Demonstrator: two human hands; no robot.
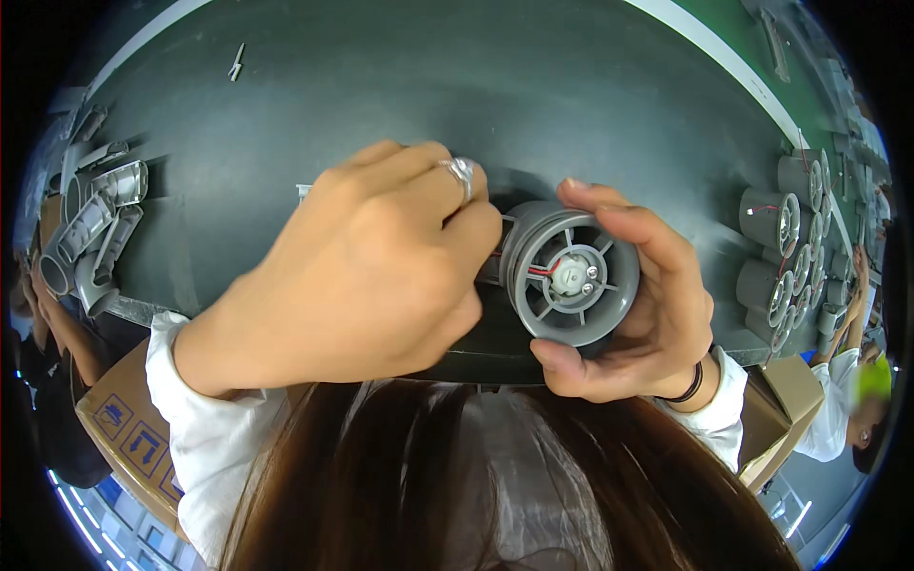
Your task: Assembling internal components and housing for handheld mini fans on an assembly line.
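While the grey fan housing (569, 276) is gripped by the right hand (647, 305), its rear is hidden behind the curled left hand (362, 276), whose hold cannot be told; a dark belt (400, 86) lies beyond it.

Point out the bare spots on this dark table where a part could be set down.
The widest bare stretch of the dark table lies beyond both hands, between the small metal clip and the white stripe. Crowded: grey housings at left, a stack of grey cylinders at right.
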